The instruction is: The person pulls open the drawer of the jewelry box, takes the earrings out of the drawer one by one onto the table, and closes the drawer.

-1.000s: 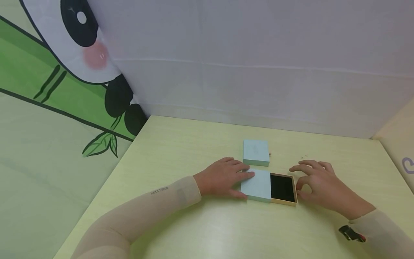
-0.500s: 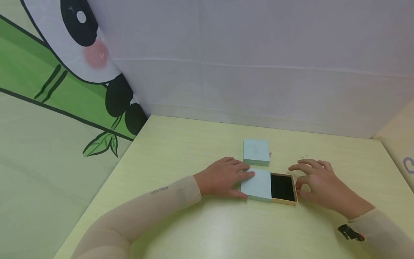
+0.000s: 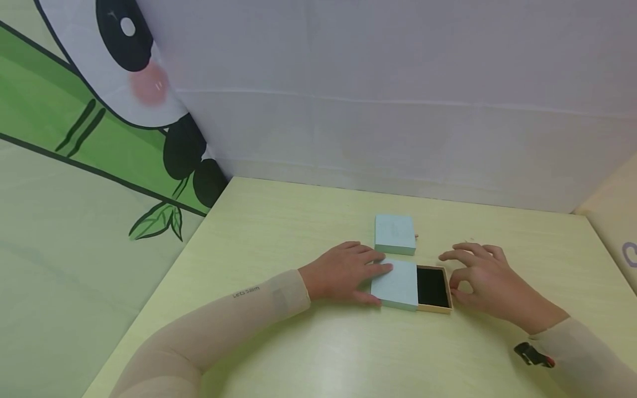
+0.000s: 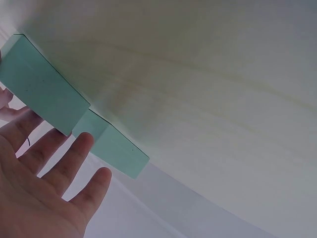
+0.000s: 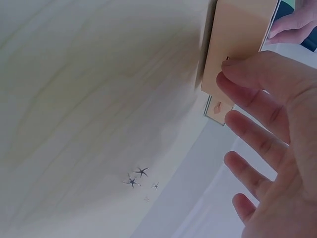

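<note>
A pale blue slide-out box [image 3: 398, 284] lies on the table, its tan drawer [image 3: 434, 309] with a black inside pulled partly out to the right. My left hand [image 3: 343, 273] rests on the box's left part, fingers straight, index finger on top and thumb along the near side. At the drawer's outer end, my right hand [image 3: 485, 284] pinches a small pull tab [image 5: 228, 58] between thumb and index finger, which hide most of it. The other right fingers are spread in the air. A second pale blue box [image 3: 395, 234] sits just behind, its drawer in.
A small tab [image 5: 217, 107] sticks out of the second box's right end. Several tiny dark star shapes [image 5: 132, 181] lie on the pale table [image 3: 278, 342] beyond my right hand. A grey-white wall cloth [image 3: 373, 110] rises behind the table, with a printed panel [image 3: 99, 193] at left.
My right hand has moved slightly left, and the drawer has slid a little into its blue sleeve. My left hand and the second box have stayed in place.
</note>
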A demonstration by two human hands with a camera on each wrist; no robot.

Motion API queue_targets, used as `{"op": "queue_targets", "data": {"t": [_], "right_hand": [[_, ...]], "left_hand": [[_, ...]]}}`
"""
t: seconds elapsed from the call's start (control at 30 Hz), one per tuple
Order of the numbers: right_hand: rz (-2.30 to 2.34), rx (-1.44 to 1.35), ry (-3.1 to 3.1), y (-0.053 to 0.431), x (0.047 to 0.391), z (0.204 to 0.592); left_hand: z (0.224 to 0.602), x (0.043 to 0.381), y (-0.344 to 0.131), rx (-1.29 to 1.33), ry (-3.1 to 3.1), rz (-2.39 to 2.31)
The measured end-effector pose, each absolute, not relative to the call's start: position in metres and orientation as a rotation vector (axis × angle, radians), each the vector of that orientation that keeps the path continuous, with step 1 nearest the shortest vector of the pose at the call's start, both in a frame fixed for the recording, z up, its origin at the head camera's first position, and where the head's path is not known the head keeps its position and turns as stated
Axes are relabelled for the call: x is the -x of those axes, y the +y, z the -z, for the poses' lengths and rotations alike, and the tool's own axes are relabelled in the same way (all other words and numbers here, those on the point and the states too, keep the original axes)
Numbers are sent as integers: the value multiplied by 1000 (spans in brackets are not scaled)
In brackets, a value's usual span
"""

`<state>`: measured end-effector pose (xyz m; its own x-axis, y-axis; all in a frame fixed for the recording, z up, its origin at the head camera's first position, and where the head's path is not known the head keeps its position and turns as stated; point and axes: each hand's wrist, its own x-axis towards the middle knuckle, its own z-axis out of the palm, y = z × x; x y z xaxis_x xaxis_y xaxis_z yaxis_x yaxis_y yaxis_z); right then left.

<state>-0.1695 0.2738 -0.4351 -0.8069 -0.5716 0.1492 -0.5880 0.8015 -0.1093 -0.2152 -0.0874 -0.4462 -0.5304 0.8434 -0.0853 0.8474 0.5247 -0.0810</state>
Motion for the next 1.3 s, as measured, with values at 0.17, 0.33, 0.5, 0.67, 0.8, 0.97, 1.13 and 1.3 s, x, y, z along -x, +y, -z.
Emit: {"op": "queue_targets", "data": {"t": [0.17,0.33,0.5,0.67,0.8,0.97,1.13,1.3], "right_hand": [[-244,-934,-2876,270,171,435],[-245,-943,-2869,266,172,437],[-244,-949,-2875,258,173,435],[-248,-957,-2883,252,174,434],[-259,-976,-2858,248,175,435],[-272,-1010,-2802,245,177,438],[-255,-1010,-2820,241,178,438],[-264,-1004,-2841,235,178,436]], "left_hand": [[446,215,-87,-1504,2711,185],[445,215,-86,-1494,2704,174],[445,215,-86,-1493,2699,168],[445,216,-86,-1501,2702,170],[446,216,-86,-1501,2704,167],[447,216,-86,-1490,2704,157],[448,217,-86,-1490,2709,157],[448,217,-86,-1496,2714,161]]}}
